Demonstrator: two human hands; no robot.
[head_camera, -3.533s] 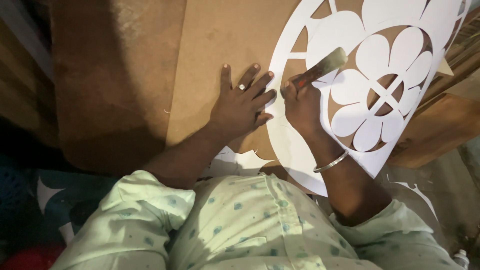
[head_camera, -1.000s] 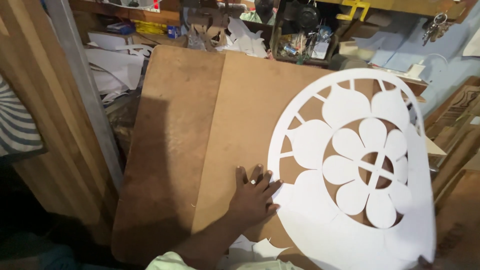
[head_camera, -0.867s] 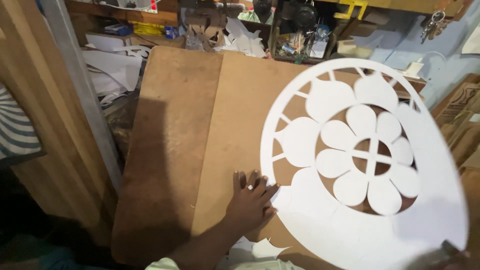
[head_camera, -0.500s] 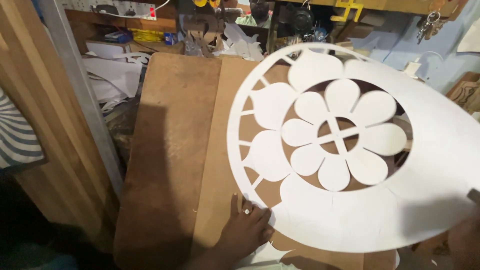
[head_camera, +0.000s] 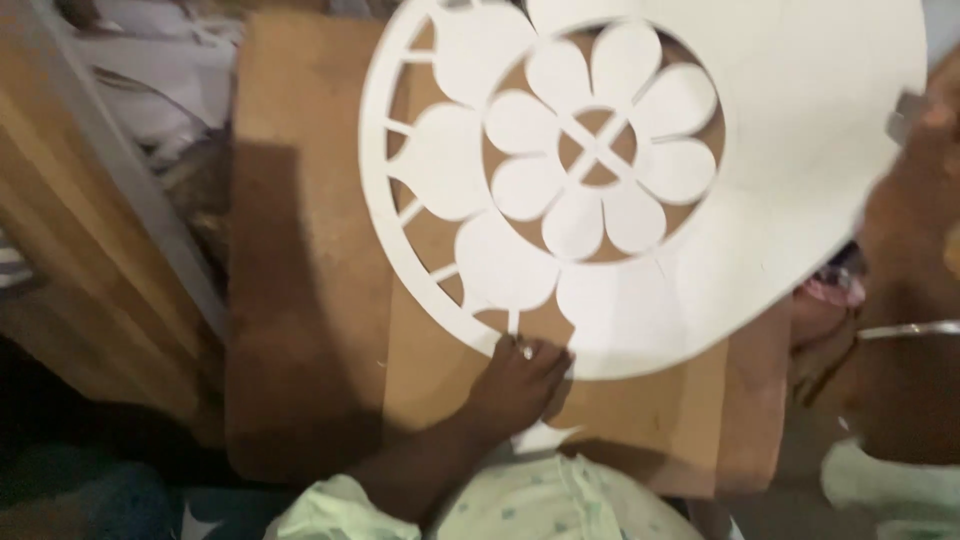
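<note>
White cutout sheet (head_camera: 800, 150) has turned further and swung left since 0.5 s ago. Left hand (head_camera: 515, 385) flat, fingers spread on its edge; right hand (head_camera: 925, 130) blurred, grip unclear.

Pale green dotted sleeves (head_camera: 330, 512), ring (head_camera: 527, 351), bangle (head_camera: 908, 329)

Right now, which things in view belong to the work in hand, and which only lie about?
In the work:
- white cut-out sheet with a flower pattern
- brown board under it
- left hand, at the sheet's near edge
- right hand, at the sheet's far right edge, blurred

Lying about:
- white paper scraps, top left
- small white offcut near the body
- wooden panel, left
</note>
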